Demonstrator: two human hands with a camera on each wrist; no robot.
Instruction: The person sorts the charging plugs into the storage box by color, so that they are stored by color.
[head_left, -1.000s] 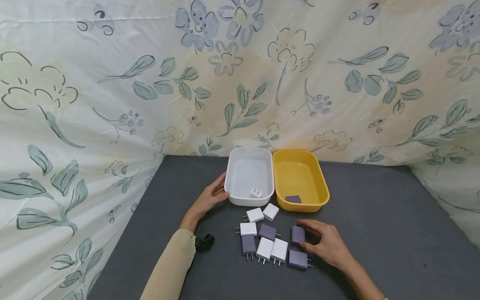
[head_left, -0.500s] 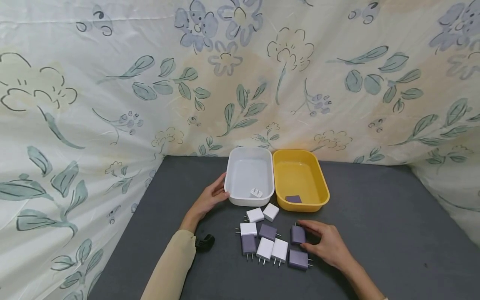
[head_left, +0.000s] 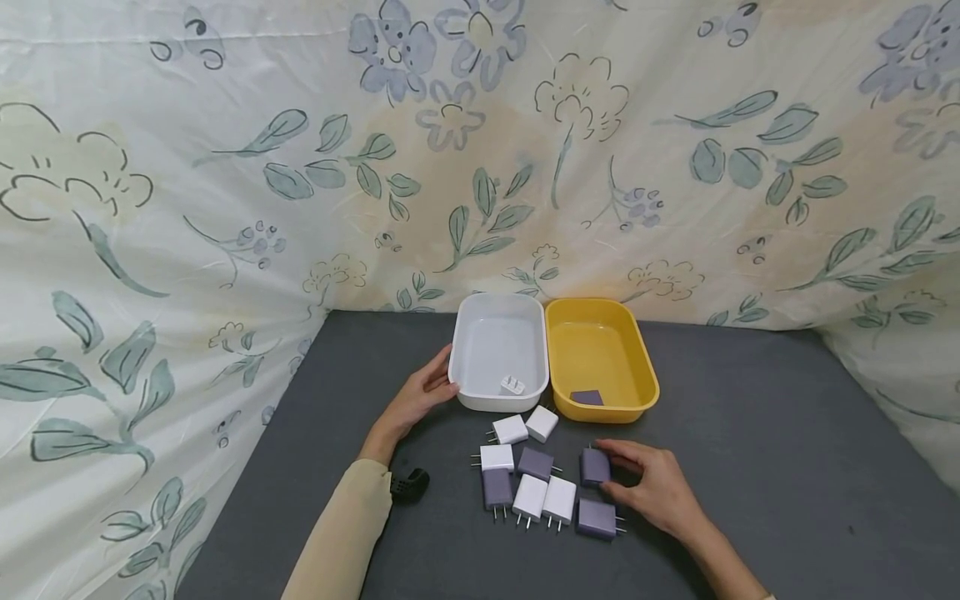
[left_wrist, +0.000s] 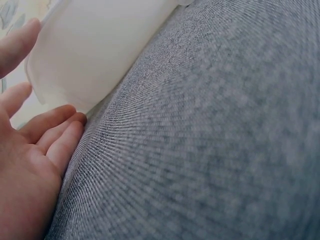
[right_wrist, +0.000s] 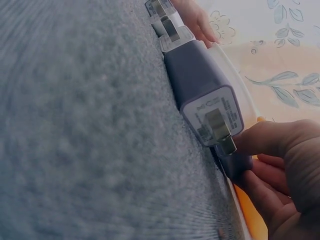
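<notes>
My left hand [head_left: 412,406] rests against the left side of a white plastic tray [head_left: 498,337], its fingers fairly straight in the left wrist view. One white charger plug [head_left: 512,385] lies in that tray, prongs up. With thumb and fingers, my right hand [head_left: 658,483] pinches a purple charger plug [head_left: 595,467] on the table. In the right wrist view, another purple plug [right_wrist: 197,75] with its prongs toward the camera partly hides the pinched one. The yellow tray [head_left: 600,333] stands against the white tray's right side, with a purple plug [head_left: 587,398] inside.
In front of the trays lie several loose plugs, among them a white one [head_left: 510,430], a purple one [head_left: 497,489] and another purple one [head_left: 597,519]. They sit close together on the dark grey tabletop [head_left: 750,433]. A flowered cloth [head_left: 480,167] hangs behind.
</notes>
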